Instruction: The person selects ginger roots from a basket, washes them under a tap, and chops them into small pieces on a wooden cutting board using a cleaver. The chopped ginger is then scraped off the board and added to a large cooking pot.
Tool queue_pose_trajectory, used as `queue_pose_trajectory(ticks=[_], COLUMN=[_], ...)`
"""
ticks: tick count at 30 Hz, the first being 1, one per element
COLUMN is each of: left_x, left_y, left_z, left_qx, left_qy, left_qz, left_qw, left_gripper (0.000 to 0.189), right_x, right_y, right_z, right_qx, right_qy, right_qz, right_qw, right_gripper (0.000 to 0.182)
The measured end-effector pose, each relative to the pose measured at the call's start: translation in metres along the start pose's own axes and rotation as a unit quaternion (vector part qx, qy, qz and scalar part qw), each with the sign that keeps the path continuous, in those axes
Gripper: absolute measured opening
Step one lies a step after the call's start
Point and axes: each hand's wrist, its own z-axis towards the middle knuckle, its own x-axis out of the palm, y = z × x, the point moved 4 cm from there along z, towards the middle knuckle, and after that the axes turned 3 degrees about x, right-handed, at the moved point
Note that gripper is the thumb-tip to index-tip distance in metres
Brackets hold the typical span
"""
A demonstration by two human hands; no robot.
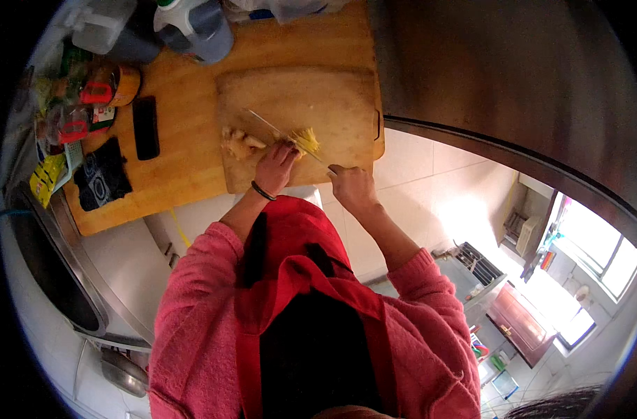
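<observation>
A wooden cutting board [297, 94] lies on the wooden table. My right hand [353, 188] grips the handle of a kitchen knife [266, 122], whose blade slants up and left across the board. My left hand [276, 166], with a dark band on its wrist, rests with bent fingers beside the blade; what is under the fingertips is mostly hidden. On the blade's far side sits a small pile of thin yellow shreds [308, 140], which look like ginger. Left of my left hand lie knobbly pale pieces, apparently ginger root [240, 144].
A black phone-like object [146, 128] and a dark patterned cloth [102, 175] lie left of the board. Jars with red handles [97, 92] and large plastic jugs [195, 29] stand along the back and left. A large dark panel [507, 68] borders the table's right side.
</observation>
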Motion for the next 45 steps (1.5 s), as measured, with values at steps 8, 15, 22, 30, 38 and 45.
queue_pose_trajectory(ticks=[8,15,22,30,38,45], left_x=[0.002,-0.002,0.006,0.012,0.010,0.007], left_y=[0.000,-0.004,0.000,0.000,0.000,0.000], left_z=[-0.002,-0.003,-0.005,-0.012,-0.015,-0.011], left_qx=[-0.004,-0.005,-0.034,-0.051,-0.043,-0.045], left_qy=[0.018,-0.007,0.012,0.020,0.001,0.006], left_qz=[0.001,0.016,0.006,0.011,-0.022,-0.038], left_qw=[1.000,1.000,0.999,0.998,0.999,0.998], left_gripper=[0.031,0.033,0.035,0.037,0.039,0.038], right_x=[0.023,-0.010,0.014,0.017,-0.010,0.025], right_y=[0.003,0.012,0.011,0.013,0.017,0.013], right_z=[0.013,-0.003,0.010,0.006,0.001,0.013], right_qx=[0.062,0.028,0.054,0.049,0.020,0.039], right_qy=[0.002,0.006,0.028,-0.005,0.008,-0.011], right_qz=[-0.005,-0.002,0.014,0.001,0.023,0.020], right_qw=[0.998,1.000,0.998,0.999,1.000,0.999], right_gripper=[0.019,0.025,0.025,0.024,0.021,0.024])
